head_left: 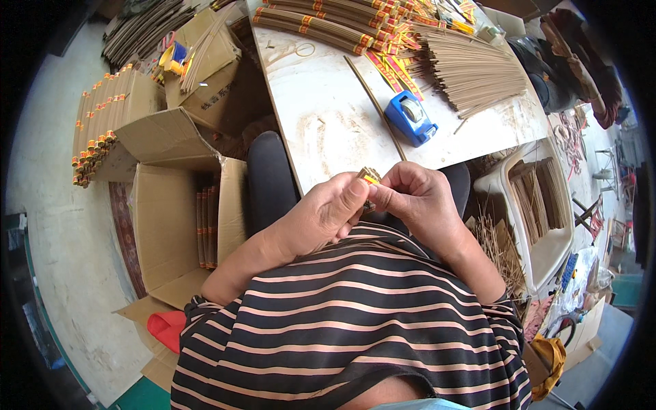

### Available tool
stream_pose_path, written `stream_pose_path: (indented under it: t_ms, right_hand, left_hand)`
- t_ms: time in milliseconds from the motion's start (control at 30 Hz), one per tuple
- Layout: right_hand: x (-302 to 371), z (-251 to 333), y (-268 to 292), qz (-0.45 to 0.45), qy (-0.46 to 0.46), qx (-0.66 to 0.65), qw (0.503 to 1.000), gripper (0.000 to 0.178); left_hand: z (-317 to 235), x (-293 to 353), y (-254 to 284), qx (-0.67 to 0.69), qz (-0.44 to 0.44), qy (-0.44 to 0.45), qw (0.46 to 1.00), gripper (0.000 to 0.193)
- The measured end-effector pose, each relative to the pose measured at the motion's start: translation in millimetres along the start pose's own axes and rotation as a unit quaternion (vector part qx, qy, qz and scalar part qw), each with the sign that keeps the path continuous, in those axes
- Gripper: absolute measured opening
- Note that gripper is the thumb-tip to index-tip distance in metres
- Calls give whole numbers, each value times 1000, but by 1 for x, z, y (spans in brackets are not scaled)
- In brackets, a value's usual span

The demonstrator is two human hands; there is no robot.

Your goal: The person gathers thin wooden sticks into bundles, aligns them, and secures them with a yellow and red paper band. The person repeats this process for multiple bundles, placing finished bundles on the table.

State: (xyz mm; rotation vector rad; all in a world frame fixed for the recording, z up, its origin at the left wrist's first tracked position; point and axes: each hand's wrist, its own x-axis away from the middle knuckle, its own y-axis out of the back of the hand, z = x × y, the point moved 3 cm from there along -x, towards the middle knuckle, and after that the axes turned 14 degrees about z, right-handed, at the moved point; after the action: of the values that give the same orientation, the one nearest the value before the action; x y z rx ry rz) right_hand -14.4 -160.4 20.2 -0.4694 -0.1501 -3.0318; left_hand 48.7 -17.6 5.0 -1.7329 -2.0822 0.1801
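Observation:
Close in front of my body, my left hand (326, 208) is wrapped round a bundle of thin brown incense sticks (367, 171), seen end-on. My right hand (425, 203) pinches a red and yellow paper band (371, 180) against that bundle, thumb and forefinger almost meeting my left thumb. Most of the bundle's length is hidden by the hands. Beyond them on the white table (321, 116) sits a blue tape dispenser (410, 117), a long thin rod (376, 106) beside it. Red and yellow paper strips (388, 72) lie farther back, next to a fanned pile of loose incense sticks (475, 72).
Banded incense bundles (307, 26) lie along the table's far side. At left, an open cardboard box (154, 225) holds several bundles, with more stacked bundles (99, 130) behind. A white plastic bin (540, 253) of sticks stands at right. A red cloth (166, 330) is at lower left.

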Motion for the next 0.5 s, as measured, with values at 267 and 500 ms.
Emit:
stream_pose_path:
  t_ms: [267,500]
  right_hand:
    - [3,4,3,13,-40,40,998,25]
    - [0,-3,7,15,22,55,998,27]
  left_hand:
    - [2,1,-1,2,-18,17,1000,42]
    - [1,2,-2,48,-15,20,999,41]
